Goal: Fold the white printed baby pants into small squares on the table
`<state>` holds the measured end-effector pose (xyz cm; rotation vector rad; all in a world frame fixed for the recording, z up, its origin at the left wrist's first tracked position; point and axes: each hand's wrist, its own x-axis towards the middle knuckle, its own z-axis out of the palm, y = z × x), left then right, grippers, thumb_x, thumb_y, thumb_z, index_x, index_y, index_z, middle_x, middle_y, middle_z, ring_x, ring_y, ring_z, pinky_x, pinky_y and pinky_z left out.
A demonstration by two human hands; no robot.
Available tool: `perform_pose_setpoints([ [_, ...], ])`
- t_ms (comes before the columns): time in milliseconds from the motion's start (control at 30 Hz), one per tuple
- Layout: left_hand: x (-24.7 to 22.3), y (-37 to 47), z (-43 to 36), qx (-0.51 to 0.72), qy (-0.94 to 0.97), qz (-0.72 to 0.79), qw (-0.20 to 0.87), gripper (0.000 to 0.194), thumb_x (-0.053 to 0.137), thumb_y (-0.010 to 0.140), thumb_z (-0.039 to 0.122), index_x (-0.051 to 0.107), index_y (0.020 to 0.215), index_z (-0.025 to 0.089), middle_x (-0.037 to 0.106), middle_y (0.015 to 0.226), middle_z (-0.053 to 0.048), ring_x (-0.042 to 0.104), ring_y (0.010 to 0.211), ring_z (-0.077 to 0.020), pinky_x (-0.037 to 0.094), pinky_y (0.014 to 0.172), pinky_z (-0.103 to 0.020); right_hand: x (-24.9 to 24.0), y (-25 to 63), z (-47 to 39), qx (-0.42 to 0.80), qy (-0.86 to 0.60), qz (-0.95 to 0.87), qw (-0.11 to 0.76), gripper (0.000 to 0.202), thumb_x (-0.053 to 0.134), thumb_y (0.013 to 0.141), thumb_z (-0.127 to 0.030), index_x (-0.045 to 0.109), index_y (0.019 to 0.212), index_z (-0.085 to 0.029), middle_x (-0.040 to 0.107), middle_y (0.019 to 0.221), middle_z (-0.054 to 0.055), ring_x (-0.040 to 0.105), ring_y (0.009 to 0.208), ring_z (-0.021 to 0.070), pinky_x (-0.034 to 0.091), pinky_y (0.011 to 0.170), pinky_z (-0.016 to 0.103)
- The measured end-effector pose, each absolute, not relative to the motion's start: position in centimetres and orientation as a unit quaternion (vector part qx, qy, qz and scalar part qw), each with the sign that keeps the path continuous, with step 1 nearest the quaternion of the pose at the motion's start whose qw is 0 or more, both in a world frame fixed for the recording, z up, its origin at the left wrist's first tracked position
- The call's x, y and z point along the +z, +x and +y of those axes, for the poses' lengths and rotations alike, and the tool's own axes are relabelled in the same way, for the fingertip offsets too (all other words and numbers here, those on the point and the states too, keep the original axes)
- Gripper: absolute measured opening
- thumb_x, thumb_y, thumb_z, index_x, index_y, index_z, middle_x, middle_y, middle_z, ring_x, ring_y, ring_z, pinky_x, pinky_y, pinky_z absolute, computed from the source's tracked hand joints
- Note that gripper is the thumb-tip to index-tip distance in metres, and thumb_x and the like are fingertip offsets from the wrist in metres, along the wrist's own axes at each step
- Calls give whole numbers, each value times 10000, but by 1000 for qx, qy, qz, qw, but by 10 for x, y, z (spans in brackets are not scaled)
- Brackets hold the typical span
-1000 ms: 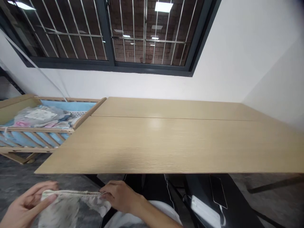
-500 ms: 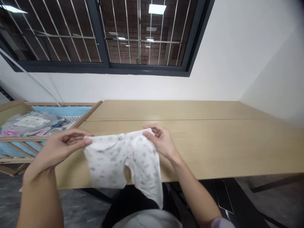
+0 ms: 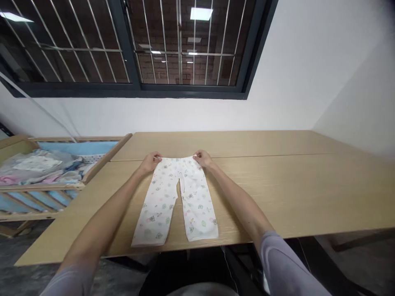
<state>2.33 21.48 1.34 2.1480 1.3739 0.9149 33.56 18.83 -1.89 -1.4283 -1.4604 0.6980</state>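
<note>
Small white trousers (image 3: 194, 205) with a pale printed pattern lie spread on the wooden table (image 3: 277, 185), waistband away from me and both legs pointing toward the near edge. My left hand (image 3: 151, 161) pinches the left corner of the waistband. At the right corner, my right hand (image 3: 203, 158) grips the waistband between thumb and fingers. The two legs lie apart, with bare wood showing between them.
A wooden crib (image 3: 108, 158) with blue lining stands left of the table, holding clothes and a clear plastic bag (image 3: 40, 163). Behind the table is a white wall (image 3: 185, 115) with a barred window. A white pole slants at the far left.
Both hands have moved forward, away from me, with the trousers. The cloth, earlier hanging partly over the near edge, now lies flat with its legs stretched out on the table.
</note>
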Motion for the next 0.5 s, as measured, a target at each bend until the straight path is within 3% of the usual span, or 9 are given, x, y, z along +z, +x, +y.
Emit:
perform_pose_setpoints([
  [233, -28, 20, 247, 355, 769, 497, 188, 322, 615, 779, 459, 659, 897, 163, 618, 727, -11, 525, 677, -161, 449, 668, -281, -57, 337, 217, 225, -598, -618, 458, 145, 618, 812, -276, 657, 910, -177, 640, 783, -4, 583, 711, 143, 464, 688, 245],
  [500, -44, 15, 258, 339, 791, 484, 157, 254, 573, 811, 354, 664, 939, 155, 661, 881, -65, 559, 841, -202, 466, 874, -343, -72, 340, 222, 170, -575, -683, 418, 120, 611, 859, -186, 697, 942, -172, 667, 908, 44, 596, 871, 170, 457, 854, 287],
])
